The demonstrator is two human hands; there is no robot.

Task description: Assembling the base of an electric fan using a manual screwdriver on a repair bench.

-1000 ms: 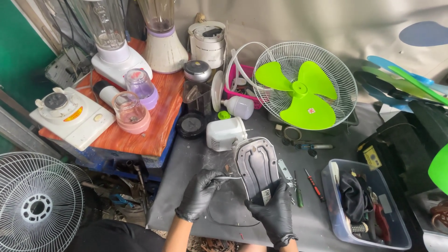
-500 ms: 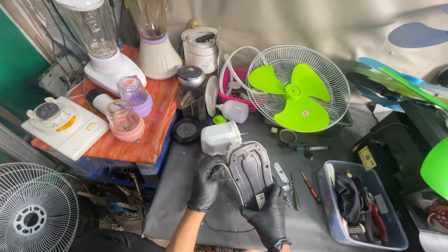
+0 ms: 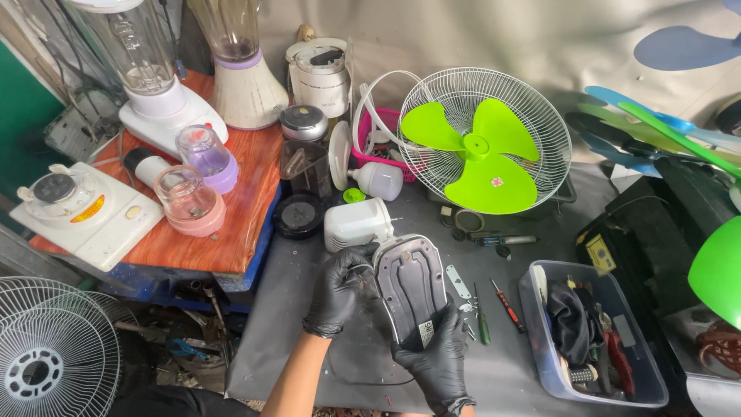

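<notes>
Labels first: a small white rectangular label sits on the lower end of the grey housing (image 3: pixel 411 287), just above the right hand (image 3: pixel 437 357). Behind the housing, the green fan blade (image 3: pixel 477 154) carries a small white-and-red sticker on its lower right lobe. To the right of the housing, a small yellow square label lies on a black case (image 3: pixel 656 232). To the far left of the housing, an orange oval marking shows on the white appliance base (image 3: pixel 81 212).

The housing is an oval grey part, held tilted above the dark grey work mat (image 3: pixel 309 309). The left hand (image 3: pixel 340 289), in a black glove, clasps the upper left edge of the housing with fingers curled around it. The right hand, also in a black glove, grips the lower end from beneath.

Just behind the housing stands a white motor unit (image 3: pixel 356 222). Just right of the housing lie a flat metal plate (image 3: pixel 458 282), a green-handled screwdriver (image 3: pixel 482 318) and a red-handled screwdriver (image 3: pixel 508 305). Further right of the housing stands a clear plastic bin (image 3: pixel 540 363) holding tools and dark cloth.

Limits of view: the lower end of the housing is covered by the right hand. Whether the left hand also holds a tool cannot be determined. The printing on all labels is too small to make out. The wire fan guard (image 3: pixel 46 363), well left of the housing, is cut off by the frame edge.
</notes>
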